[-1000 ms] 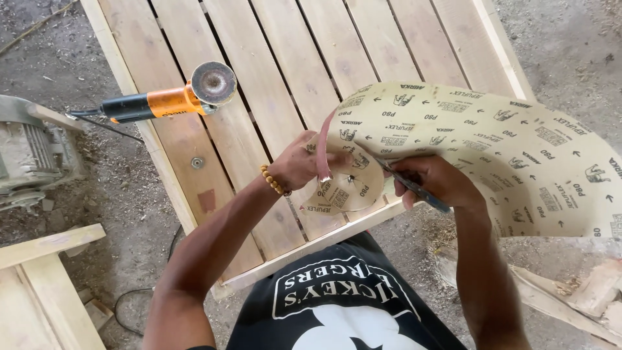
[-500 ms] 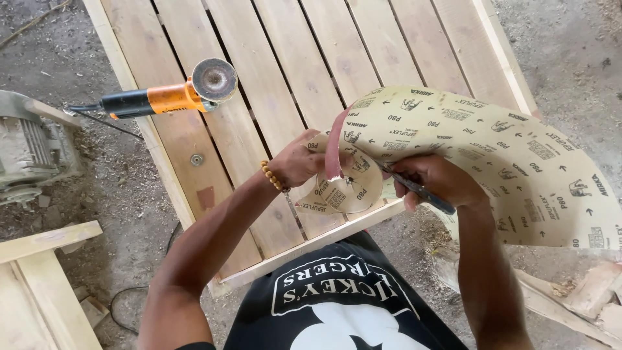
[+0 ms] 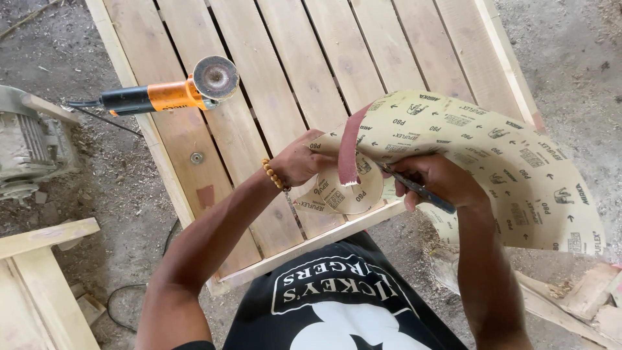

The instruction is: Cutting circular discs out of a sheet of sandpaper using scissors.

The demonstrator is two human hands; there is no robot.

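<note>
My left hand [image 3: 299, 161], with a bead bracelet at the wrist, grips a large tan sandpaper sheet [image 3: 492, 162] whose reddish abrasive side curls over at the cut edge. A round piece of the sheet [image 3: 343, 191] hangs below my left fingers, partly cut free. My right hand [image 3: 440, 180] holds dark-handled scissors [image 3: 414, 189] whose blades are in the sheet. Both hands hover over the near edge of a slatted wooden panel [image 3: 304, 78].
An orange and black angle grinder [image 3: 170, 92] with a sanding disc lies on the panel's left slats, its cord trailing off left. A grey motor [image 3: 29, 146] sits on the dirt floor at left. Wooden frame pieces [image 3: 35, 272] lie lower left, offcuts [image 3: 583, 295] lower right.
The sandpaper sheet has turned a little in my hands and the round piece has curled further away from the sheet. The grinder has not moved.
</note>
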